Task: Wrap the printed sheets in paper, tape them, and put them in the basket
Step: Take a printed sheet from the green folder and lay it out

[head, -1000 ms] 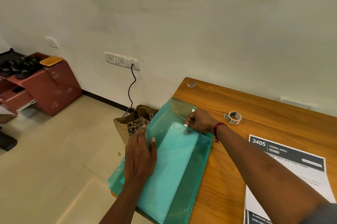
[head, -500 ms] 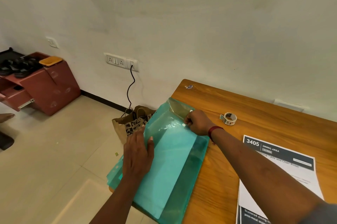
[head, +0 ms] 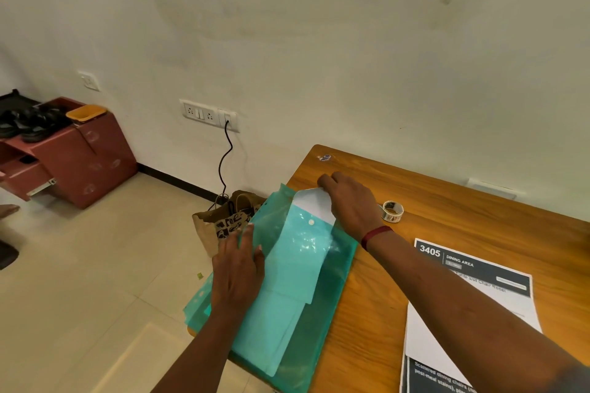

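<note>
The green folder (head: 319, 312) lies on the left edge of the table (head: 447, 207), its long axis running from the near edge to the far one. A white sheet (head: 311, 204) sticks out of its far end. The right hand (head: 349, 204) pinches this sheet with curled fingers. The left hand (head: 238, 268) presses flat on the folder, fingers straight. The printed sheets (head: 479, 296) lie at the near edge, under the right arm.
</note>
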A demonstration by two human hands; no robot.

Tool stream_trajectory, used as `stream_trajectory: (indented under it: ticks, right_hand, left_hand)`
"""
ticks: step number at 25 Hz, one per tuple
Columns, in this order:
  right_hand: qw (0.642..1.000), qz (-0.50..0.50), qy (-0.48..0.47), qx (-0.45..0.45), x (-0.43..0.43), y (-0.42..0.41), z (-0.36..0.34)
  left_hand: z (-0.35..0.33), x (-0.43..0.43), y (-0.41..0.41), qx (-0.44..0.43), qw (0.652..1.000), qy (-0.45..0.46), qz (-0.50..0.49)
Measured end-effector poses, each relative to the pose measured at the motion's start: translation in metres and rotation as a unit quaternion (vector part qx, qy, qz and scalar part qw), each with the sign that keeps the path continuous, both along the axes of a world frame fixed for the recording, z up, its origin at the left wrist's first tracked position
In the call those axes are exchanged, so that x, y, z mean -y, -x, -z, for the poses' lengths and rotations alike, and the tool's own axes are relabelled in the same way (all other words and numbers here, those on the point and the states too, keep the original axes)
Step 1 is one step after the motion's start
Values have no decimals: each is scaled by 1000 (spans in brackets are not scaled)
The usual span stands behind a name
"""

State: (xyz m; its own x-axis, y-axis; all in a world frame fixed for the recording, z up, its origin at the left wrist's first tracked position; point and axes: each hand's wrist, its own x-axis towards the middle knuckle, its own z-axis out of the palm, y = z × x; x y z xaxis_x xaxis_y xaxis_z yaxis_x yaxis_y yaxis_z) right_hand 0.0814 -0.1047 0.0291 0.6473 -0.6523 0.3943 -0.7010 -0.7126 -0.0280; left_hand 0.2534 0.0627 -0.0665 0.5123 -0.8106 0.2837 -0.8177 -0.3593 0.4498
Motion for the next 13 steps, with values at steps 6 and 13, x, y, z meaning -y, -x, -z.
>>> stream_trajectory:
  ticks: [6,13]
  right_hand:
    - [988,-41,121,81,-5,8,-32]
    - [948,-49,248,192,-13,13,-69]
  left_hand:
    - [2,0,-1,20,1000,-21,13]
    - [5,4,-4,17,998,-55,1]
